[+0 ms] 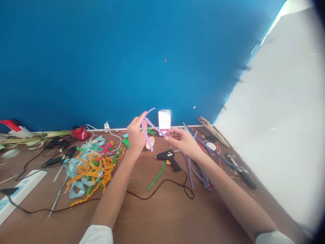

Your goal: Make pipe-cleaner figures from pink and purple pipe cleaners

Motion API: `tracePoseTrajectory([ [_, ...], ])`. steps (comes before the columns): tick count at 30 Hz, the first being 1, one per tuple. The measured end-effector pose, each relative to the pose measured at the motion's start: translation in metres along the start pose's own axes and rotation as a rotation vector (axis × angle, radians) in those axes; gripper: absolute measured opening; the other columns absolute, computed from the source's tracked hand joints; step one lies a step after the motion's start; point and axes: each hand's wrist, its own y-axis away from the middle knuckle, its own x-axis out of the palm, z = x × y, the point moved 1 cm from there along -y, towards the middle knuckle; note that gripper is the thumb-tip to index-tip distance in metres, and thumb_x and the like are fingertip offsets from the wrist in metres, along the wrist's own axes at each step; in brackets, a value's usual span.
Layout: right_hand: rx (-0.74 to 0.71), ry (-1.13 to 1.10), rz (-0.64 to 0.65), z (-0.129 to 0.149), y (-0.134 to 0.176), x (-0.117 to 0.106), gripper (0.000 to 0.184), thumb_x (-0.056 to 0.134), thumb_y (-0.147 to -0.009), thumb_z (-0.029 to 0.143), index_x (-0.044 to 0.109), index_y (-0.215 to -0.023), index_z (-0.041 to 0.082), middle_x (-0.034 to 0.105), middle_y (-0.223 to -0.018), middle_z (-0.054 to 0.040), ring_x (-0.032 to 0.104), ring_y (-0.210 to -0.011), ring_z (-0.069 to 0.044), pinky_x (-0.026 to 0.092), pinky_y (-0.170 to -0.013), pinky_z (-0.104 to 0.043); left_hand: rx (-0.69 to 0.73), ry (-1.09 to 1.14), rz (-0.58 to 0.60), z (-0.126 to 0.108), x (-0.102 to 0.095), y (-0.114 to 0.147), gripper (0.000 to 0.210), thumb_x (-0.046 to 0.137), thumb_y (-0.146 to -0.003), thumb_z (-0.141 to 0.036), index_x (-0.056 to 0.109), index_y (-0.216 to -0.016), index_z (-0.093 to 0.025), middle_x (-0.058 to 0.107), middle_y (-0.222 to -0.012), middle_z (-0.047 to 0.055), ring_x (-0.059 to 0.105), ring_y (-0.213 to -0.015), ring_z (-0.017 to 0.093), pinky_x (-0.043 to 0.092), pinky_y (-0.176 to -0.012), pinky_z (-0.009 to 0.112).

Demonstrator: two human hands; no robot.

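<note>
Left of the left hand [137, 132], orange pipe cleaners [106, 166] tangle with light-blue ribbon [71, 166]; that hand pinches purple pipe cleaners [155, 126] stretching between both hands; a smartphone [164, 123] stands beyond the gap; a hot glue gun [166, 155] lies below the right hand [182, 139], whose fingers grip a purple strand's end
</note>
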Motion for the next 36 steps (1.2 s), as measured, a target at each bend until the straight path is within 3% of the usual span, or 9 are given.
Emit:
tracePoseTrajectory([
  [6, -0.042, 0.241, -0.034, 0.003, 0.001, -0.005, 0.021, 0.062, -0.089, 0.039, 0.065, -0.084, 0.019, 0.061, -0.067, 0.0005, 0.056, -0.056, -0.012, 0.044, -0.054, -0.026, -0.006, 0.031, 0.029, -0.002, 0.0, 0.001, 0.034, 0.047, -0.096, -0.017, 0.069, -0.122, -0.018, 0.068, -0.084, 0.004, 0.059, -0.074, 0.014, 0.046, -0.069, 0.027],
  [11, -0.202, 0.627, -0.076, 0.009, 0.001, -0.017, 0.03, 0.049, -0.097, 0.034, 0.064, -0.076, 0.018, 0.059, -0.062, 0.0002, 0.049, -0.056, -0.012, 0.035, -0.058, -0.027, -0.08, 0.167, 0.16, 0.004, 0.003, -0.002, 0.03, 0.047, -0.097, -0.023, 0.07, -0.116, -0.018, 0.073, -0.098, 0.006, 0.066, -0.081, 0.015, 0.052, -0.077, 0.028],
  [14, -0.244, 0.732, -0.036, 0.015, 0.001, -0.022, 0.028, 0.048, -0.097, 0.03, 0.065, -0.079, 0.019, 0.06, -0.065, -0.0005, 0.049, -0.059, -0.013, 0.034, -0.061, -0.028, -0.128, 0.206, 0.238, 0.007, 0.004, -0.003, 0.026, 0.048, -0.098, -0.026, 0.07, -0.11, -0.019, 0.073, -0.097, 0.005, 0.067, -0.078, 0.015, 0.053, -0.074, 0.027],
  [19, -0.152, 0.623, -0.029, 0.023, 0.003, -0.024, 0.025, 0.052, -0.094, 0.032, 0.068, -0.08, 0.019, 0.063, -0.066, -0.001, 0.052, -0.059, -0.013, 0.037, -0.059, -0.027, -0.22, 0.355, 0.293, 0.007, 0.004, -0.004, 0.023, 0.049, -0.097, -0.028, 0.069, -0.106, -0.021, 0.071, -0.088, 0.002, 0.067, -0.078, 0.014, 0.056, -0.072, 0.026],
  [26, 0.002, 0.273, 0.034, 0.031, 0.007, -0.027, 0.029, 0.06, -0.09, 0.041, 0.065, -0.075, 0.017, 0.059, -0.062, -0.0003, 0.049, -0.048, -0.009, 0.038, -0.047, -0.024, -0.288, 0.503, 0.149, -0.004, 0.007, -0.001, 0.018, 0.053, -0.097, -0.031, 0.068, -0.101, -0.021, 0.069, -0.085, 0.002, 0.066, -0.073, 0.012, 0.056, -0.069, 0.023],
  [30, -0.01, 0.248, 0.033, 0.033, 0.008, -0.026, 0.031, 0.062, -0.089, 0.042, 0.065, -0.073, 0.016, 0.06, -0.063, -0.0009, 0.049, -0.046, -0.008, 0.037, -0.045, -0.023, -0.313, 0.529, 0.088, -0.008, 0.009, 0.0, 0.02, 0.055, -0.096, -0.032, 0.07, -0.097, -0.019, 0.069, -0.081, 0.003, 0.067, -0.073, 0.012, 0.056, -0.067, 0.022],
  [36, 0.006, 0.27, 0.026, 0.034, 0.008, -0.028, 0.032, 0.062, -0.09, 0.043, 0.065, -0.073, 0.016, 0.063, -0.064, -0.0017, 0.052, -0.047, -0.009, 0.038, -0.045, -0.023, -0.382, 0.633, 0.102, -0.002, 0.012, 0.0, 0.018, 0.059, -0.094, -0.032, 0.07, -0.1, -0.018, 0.07, -0.081, 0.003, 0.067, -0.07, 0.011, 0.058, -0.068, 0.023],
])
